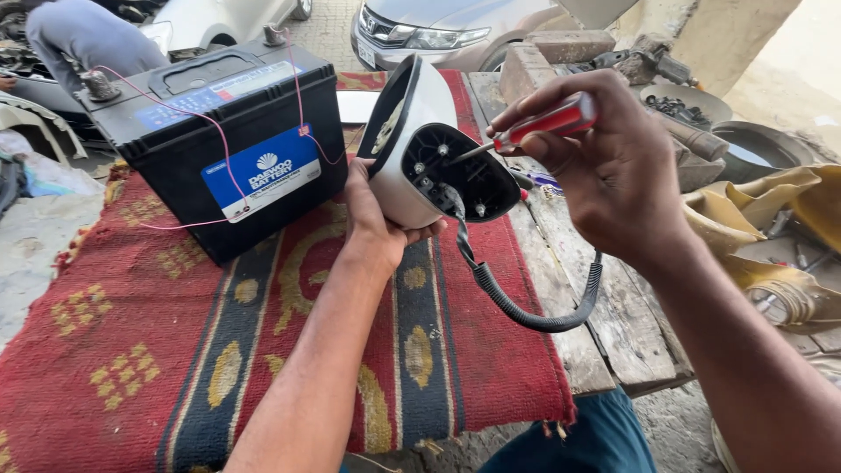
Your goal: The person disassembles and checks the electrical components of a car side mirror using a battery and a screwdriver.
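Left hand (372, 223) fingers clamp white side mirror (420, 144) (cable dangling), right hand (613, 171) grips red screwdriver (543, 123) at its base.

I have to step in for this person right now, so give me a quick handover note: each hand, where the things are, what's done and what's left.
Left hand: grips the white car side mirror, held up above the red patterned rug, its black base facing the camera.
Right hand: holds a red-handled screwdriver, tip at a screw in the base.
A black corrugated cable hangs from the mirror. A black car battery with thin pink wires stands on the rug.
Done: cannot tell if any screws are out.
Left: several screws remain seated in the base.
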